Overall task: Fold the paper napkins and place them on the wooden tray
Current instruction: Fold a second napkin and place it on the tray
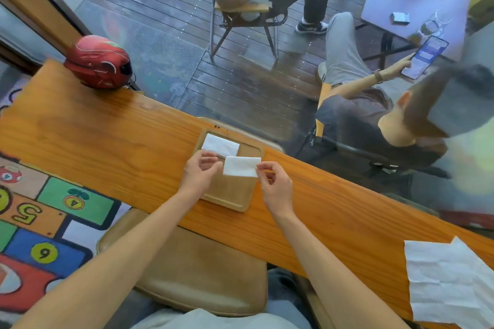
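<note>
Hands work over a wooden tray (235,196) that lies on a long wooden counter (107,139). The left hand (199,173) and right hand (275,187) hold a folded paper napkin (241,166) between them above the tray's middle. The right thumb and forefinger pinch its right edge; the left fingertips, curled together, touch its left edge. Another folded napkin (220,145) rests flat in the tray's far part, just beyond the held one. Unfolded napkins (449,283) lie spread on the counter well to the right. A red helmet (99,61) sits at the counter's far left end.
</note>
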